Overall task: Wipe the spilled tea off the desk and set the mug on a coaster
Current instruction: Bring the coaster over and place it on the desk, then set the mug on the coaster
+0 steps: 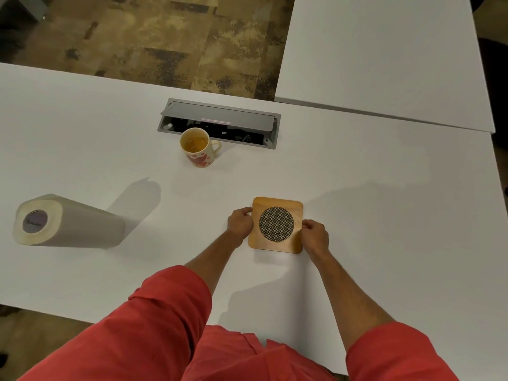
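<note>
Left hand (240, 221) and right hand (316, 234) — fingers curled — each pinch an edge of the wooden coaster (276, 225); heart-patterned mug (198, 147) stands apart.

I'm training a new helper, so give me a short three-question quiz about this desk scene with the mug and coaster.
1. True or false: the cream heart-patterned ceramic mug stands on the square wooden coaster with a woven round centre.
2. Which hands hold the coaster: A left hand only, B right hand only, C both?
3. Fill in: the white paper towel roll lies on its ____.

Key: 1 false, it stands on the white desk by the open grey cable box. 2 C. 3 side.
</note>
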